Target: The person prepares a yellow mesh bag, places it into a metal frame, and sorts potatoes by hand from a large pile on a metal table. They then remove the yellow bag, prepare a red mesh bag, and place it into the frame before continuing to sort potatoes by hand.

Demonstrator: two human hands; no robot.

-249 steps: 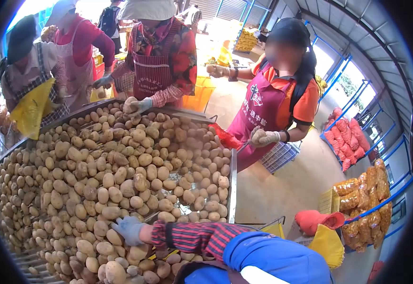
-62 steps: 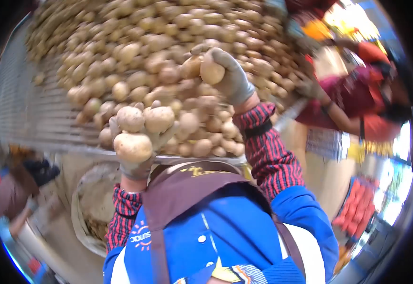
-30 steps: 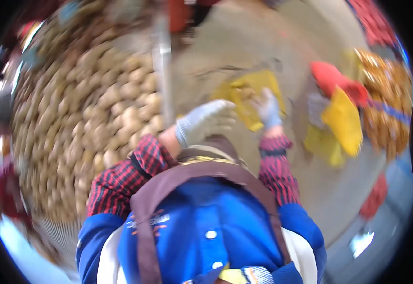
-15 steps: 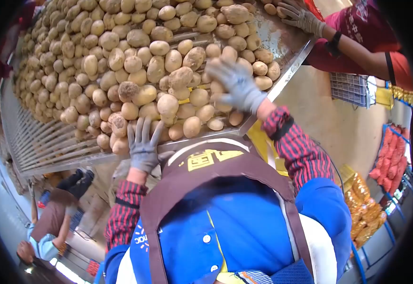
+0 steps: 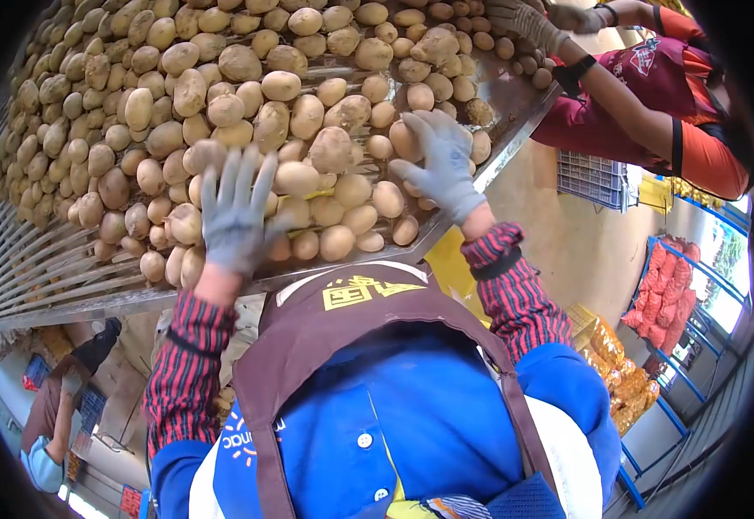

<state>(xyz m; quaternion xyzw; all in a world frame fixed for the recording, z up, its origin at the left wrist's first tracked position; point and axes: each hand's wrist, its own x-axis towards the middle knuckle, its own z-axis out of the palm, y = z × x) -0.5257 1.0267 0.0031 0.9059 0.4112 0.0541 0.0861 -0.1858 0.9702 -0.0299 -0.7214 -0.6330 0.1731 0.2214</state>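
Observation:
Many muddy potatoes lie spread over a metal slatted table. My left hand, in a grey glove, rests over potatoes near the front edge, fingers spread and slightly blurred. My right hand, gloved the same way, is near the table's right edge. Its fingers and thumb are apart, with a brown potato lying between them and touching the glove; it does not look gripped. The palms hide the potatoes beneath.
A co-worker's gloved hand reaches onto the table's far right corner. Beyond the right edge stand a grey plastic crate, red mesh sacks and orange-yellow sacks. Another person is at the lower left.
My left hand has moved from the table's front edge onto the potatoes. My right hand has slowed beside a brown potato, its thumb and fingers apart. The view has shifted, and potatoes under my hands moved.

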